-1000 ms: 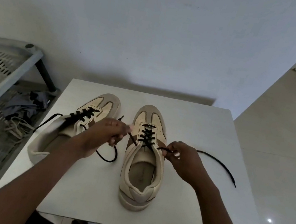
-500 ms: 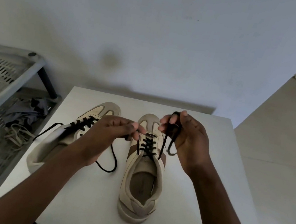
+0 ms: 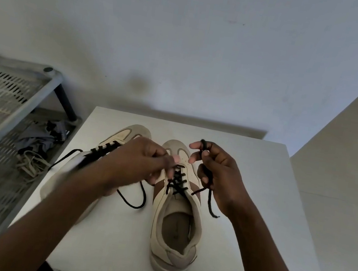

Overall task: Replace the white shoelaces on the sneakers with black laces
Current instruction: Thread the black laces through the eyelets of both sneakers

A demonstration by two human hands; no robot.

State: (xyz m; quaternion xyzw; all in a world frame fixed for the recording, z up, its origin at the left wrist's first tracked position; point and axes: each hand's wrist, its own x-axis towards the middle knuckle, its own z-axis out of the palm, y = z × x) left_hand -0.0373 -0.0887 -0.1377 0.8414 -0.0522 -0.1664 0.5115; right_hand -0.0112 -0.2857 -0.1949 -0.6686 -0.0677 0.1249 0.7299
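The right hand (image 3: 216, 176) has gathered the black lace (image 3: 209, 201), which earlier trailed across the counter (image 3: 237, 250), and its fingers (image 3: 195, 146) now pinch a loop above the right-hand sneaker (image 3: 175, 235). The left hand (image 3: 140, 164) is blurred and seemingly pinches the other end, so bow-tying has likely begun.

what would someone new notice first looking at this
Two hands meet mid-table: the right hand pinches a loop of thin black lace above the beige-and-brown sneaker, and the left hand holds its other end. A second matching sneaker lies left on the white table; loose pale laces sit on the grey metal rack.

Bare forearms (image 3: 54, 221), left hand (image 3: 140, 164), right hand (image 3: 220, 179)
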